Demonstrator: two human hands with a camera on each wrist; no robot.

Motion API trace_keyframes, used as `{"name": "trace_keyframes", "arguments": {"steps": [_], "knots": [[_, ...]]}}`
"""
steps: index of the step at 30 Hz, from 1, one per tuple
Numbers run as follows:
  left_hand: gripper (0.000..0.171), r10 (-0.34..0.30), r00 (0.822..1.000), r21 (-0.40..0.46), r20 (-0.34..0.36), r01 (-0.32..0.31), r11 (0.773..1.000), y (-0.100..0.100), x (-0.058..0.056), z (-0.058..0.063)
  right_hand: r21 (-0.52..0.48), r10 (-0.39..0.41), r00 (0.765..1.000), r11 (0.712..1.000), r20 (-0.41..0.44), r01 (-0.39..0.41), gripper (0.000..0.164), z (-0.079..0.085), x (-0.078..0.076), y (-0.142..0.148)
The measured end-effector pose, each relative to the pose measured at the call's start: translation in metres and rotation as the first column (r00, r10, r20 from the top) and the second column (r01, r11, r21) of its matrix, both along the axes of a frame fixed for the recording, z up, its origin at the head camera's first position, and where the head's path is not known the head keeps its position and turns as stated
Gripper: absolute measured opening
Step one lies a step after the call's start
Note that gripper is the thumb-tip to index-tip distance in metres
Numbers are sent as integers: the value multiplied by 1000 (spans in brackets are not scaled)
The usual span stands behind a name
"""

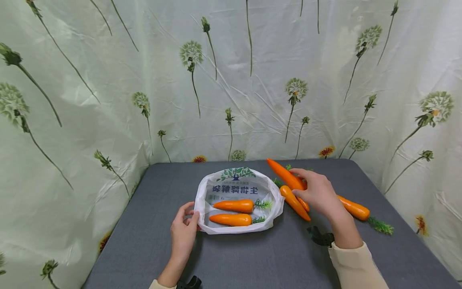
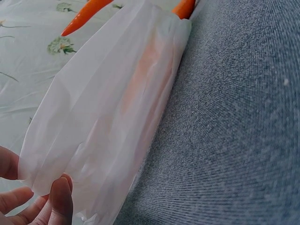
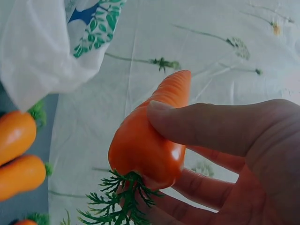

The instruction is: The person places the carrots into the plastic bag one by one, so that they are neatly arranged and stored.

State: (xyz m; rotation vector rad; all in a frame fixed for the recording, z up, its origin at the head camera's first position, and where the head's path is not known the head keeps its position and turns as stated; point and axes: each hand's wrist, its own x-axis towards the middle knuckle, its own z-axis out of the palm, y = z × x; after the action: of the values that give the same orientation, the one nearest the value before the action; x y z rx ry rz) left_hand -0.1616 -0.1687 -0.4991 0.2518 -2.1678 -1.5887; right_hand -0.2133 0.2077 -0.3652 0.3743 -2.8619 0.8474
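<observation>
My right hand (image 1: pixel 321 192) holds an orange carrot (image 1: pixel 286 174) above the table, right of a white plastic bag (image 1: pixel 234 230). In the right wrist view the thumb presses one side of this carrot (image 3: pixel 140 133), fingers beneath, its green leafy top hanging toward the camera. At the bag's left edge, my left hand (image 1: pixel 184 233) pinches the thin plastic (image 2: pixel 89 126) between thumb and fingers. The bag lies with its mouth wide apart. Inside it are two carrots, an upper one (image 1: pixel 234 206) and a lower one (image 1: pixel 231 219), leafy ends to the right.
Loose carrots (image 1: pixel 294 202) lie just right of the bag, partly under my right hand. Another carrot (image 1: pixel 355 209) rests farther right, leaves toward the table's right side. A dandelion-print curtain (image 1: pixel 231 80) hangs behind the dark grey table (image 1: pixel 252 261).
</observation>
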Motion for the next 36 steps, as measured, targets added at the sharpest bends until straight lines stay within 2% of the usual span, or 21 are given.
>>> {"name": "trace_keyframes", "arguments": {"steps": [17,23,29,36], "knots": [[34,-3,1000,22,22,3,1000,-1,-1,1,18,128,991,992,-38,-128,58,8,-23,-55],[33,-13,1000,27,15,13,1000,-2,0,1,53,165,986,985,-19,-163,57,7,-30,-70],[33,-6,1000,22,11,5,1000,-2,-1,1,108,239,971,965,8,-238,56,4,-41,-86],[33,-8,1000,13,10,8,1000,-1,-1,-1,162,278,959,945,54,-283,56,-7,-50,-100]]}}
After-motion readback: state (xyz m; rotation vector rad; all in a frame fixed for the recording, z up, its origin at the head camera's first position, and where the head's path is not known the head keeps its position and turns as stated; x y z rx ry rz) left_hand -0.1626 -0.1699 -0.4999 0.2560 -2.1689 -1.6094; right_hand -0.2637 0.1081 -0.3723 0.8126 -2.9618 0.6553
